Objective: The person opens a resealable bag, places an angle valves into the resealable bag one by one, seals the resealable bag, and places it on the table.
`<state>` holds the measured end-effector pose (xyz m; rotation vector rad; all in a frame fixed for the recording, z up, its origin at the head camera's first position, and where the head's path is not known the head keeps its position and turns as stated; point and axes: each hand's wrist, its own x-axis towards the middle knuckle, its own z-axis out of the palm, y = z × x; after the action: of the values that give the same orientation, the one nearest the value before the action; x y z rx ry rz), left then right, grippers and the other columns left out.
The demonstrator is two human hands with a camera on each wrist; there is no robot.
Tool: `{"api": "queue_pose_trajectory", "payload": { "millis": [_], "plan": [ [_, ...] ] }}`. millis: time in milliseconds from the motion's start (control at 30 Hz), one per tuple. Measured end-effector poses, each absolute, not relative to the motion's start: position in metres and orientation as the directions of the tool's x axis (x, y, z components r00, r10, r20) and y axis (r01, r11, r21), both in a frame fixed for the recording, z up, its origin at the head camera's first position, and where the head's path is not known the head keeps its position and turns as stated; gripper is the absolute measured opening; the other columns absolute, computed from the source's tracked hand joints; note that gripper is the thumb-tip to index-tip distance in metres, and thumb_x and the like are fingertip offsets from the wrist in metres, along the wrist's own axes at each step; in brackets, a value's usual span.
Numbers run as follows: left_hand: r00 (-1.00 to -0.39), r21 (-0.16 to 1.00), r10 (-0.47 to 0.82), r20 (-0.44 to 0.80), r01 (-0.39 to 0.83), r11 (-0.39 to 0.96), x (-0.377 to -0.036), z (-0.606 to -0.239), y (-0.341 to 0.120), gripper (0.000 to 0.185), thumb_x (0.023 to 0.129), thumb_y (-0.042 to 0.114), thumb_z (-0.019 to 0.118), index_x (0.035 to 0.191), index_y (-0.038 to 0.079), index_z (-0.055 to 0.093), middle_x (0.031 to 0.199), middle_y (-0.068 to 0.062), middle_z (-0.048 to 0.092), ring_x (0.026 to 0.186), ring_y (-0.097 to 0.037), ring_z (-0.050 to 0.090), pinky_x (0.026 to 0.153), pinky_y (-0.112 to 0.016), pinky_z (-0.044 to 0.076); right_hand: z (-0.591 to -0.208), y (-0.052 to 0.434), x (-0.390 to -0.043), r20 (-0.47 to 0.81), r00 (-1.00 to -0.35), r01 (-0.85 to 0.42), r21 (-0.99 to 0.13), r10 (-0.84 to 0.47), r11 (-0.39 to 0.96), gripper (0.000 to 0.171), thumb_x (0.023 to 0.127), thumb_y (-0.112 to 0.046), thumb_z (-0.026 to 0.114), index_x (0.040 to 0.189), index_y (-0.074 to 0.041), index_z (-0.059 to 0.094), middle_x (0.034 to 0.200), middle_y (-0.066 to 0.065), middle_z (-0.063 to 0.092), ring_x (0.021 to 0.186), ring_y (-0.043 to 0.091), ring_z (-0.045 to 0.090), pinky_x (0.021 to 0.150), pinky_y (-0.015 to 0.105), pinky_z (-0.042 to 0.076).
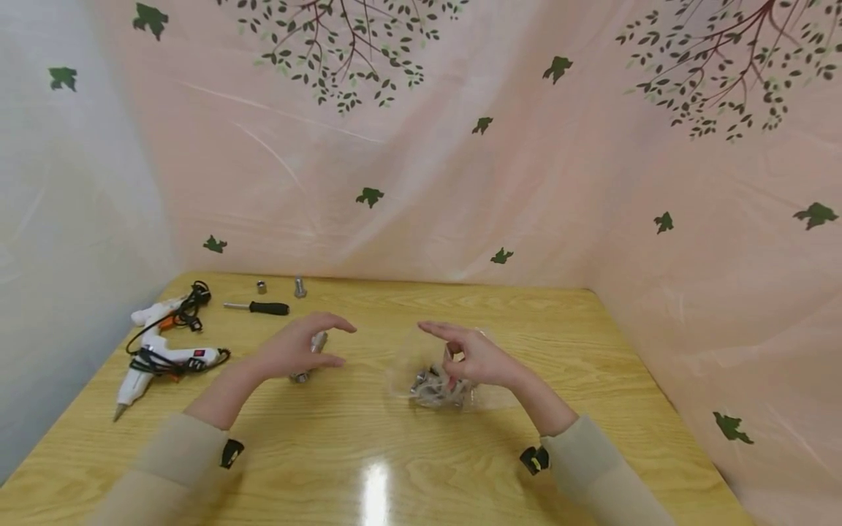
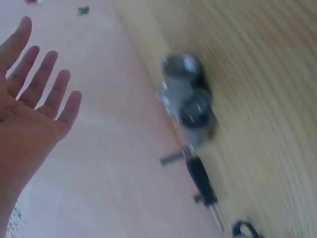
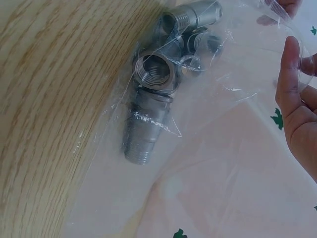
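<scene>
Your left hand (image 1: 296,351) hovers with fingers spread and relaxed, holding nothing; a threaded metal fitting (image 1: 314,352) lies on the wooden table (image 1: 368,453) directly beneath its palm. Your right hand (image 1: 476,358) pinches the upper edge of a clear plastic bag (image 3: 233,84). The bag's metal pipe fittings (image 3: 151,94) rest on the table just below those fingers.
</scene>
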<state>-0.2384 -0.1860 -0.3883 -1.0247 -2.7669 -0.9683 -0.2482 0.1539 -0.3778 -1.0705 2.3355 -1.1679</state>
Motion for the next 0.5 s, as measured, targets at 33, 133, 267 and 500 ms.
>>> {"api": "queue_pose_trajectory", "payload": {
  "millis": [33, 133, 267, 500],
  "plan": [
    [-0.788, 0.537, 0.571, 0.233, 0.593, 0.6, -0.241, -0.388, -0.193, 0.055, 0.081, 0.034, 0.074, 0.129, 0.015, 0.056, 0.131, -0.005, 0.056, 0.123, -0.029, 0.049, 0.098, -0.05, 0.042, -0.377, 0.154, -0.248, 0.043, -0.67, -0.477, -0.789, -0.741, 0.386, 0.069, 0.089, 0.008, 0.047, 0.149, -0.02, 0.029, 0.155, 0.009, 0.024, 0.061, 0.035, 0.064, 0.057, 0.046, 0.055],
    [-0.803, 0.526, 0.557, 0.21, 0.573, 0.628, -0.246, -0.39, -0.213, 0.056, 0.081, 0.028, 0.075, 0.131, 0.012, 0.054, 0.133, -0.009, 0.054, 0.124, -0.033, 0.047, 0.098, -0.052, 0.041, -0.377, 0.154, -0.248, 0.034, -0.673, -0.466, -0.795, -0.739, 0.388, 0.069, 0.088, 0.008, 0.048, 0.149, -0.019, 0.029, 0.155, 0.008, 0.023, 0.061, 0.036, 0.064, 0.058, 0.047, 0.054],
    [-0.821, 0.503, 0.543, 0.174, 0.548, 0.668, -0.253, -0.395, -0.234, 0.054, 0.081, 0.018, 0.075, 0.13, 0.009, 0.054, 0.133, -0.012, 0.052, 0.125, -0.036, 0.044, 0.098, -0.055, 0.039, -0.377, 0.154, -0.248, 0.031, -0.668, -0.465, -0.797, -0.744, 0.384, 0.069, 0.087, 0.007, 0.049, 0.149, -0.018, 0.029, 0.155, 0.009, 0.022, 0.061, 0.037, 0.064, 0.058, 0.048, 0.054],
    [-0.829, 0.448, 0.546, 0.121, 0.536, 0.715, -0.264, -0.404, -0.257, 0.047, 0.081, 0.012, 0.074, 0.125, 0.006, 0.058, 0.128, -0.016, 0.055, 0.122, -0.042, 0.044, 0.098, -0.059, 0.035, -0.377, 0.153, -0.248, 0.032, -0.664, -0.466, -0.799, -0.747, 0.38, 0.069, 0.088, 0.009, 0.048, 0.149, -0.018, 0.029, 0.155, 0.009, 0.022, 0.061, 0.038, 0.063, 0.059, 0.049, 0.054]
  ]
}}
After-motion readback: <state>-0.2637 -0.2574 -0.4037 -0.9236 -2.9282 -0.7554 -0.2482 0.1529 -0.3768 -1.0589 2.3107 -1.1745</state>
